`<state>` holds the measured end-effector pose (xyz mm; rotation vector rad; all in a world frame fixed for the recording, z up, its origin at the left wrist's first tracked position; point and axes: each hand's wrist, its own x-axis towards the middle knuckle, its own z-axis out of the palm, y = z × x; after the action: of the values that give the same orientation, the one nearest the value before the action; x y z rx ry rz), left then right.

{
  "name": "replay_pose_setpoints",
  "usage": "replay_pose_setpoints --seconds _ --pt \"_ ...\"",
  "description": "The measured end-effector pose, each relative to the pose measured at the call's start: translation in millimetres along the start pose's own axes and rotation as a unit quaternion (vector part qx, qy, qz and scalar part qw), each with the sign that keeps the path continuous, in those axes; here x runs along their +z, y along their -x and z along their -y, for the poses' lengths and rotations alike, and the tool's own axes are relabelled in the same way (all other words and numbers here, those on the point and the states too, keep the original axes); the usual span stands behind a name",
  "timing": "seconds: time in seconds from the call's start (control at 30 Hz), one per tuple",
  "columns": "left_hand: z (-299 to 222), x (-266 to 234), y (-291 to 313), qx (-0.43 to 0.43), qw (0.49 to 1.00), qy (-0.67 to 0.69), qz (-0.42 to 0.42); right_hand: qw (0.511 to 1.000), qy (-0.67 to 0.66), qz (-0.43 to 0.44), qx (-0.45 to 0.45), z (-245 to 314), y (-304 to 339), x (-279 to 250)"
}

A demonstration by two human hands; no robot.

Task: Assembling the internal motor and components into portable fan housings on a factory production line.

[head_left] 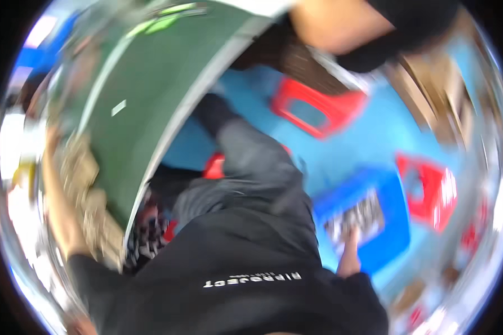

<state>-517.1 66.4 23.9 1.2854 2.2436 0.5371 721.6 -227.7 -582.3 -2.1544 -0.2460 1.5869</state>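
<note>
My right hand (pixel 351 243) reaches down over a blue bin (pixel 395 223) on the right side. Small grey and dark pieces (pixel 359 216) lie inside the bin, too blurred to name. Motion smears the fingers of this hand, so whether they grip a piece does not show. Far to the left, my left arm stretches forward along the green table, ending in my left hand (pixel 51 137). Crumpled brown paper or card (pixel 78 162) lies beside it. The left fingers are blurred, and what they touch cannot be made out.
A green-topped table (pixel 151 78) with a pale edge runs along my left. Red stools (pixel 324 111) (pixel 433 192) stand on the blue floor. Open cardboard boxes (pixel 436 95) are at the far right. Another person's arm (pixel 341 25) shows across the table's far end.
</note>
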Motion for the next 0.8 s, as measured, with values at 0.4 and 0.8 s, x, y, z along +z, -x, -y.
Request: replay_pose_setpoints --seconds 0.4,0.8 --pt "-247.7 150.3 360.1 -0.149 0.9 -0.056 -0.406 0.797 0.526 0.279 -0.102 347.2 171.5 142.1" --pt "-164.1 181.0 424.0 -0.252 0.856 -0.024 -0.451 0.402 0.406 0.629 -0.528 487.8 660.8 617.7"
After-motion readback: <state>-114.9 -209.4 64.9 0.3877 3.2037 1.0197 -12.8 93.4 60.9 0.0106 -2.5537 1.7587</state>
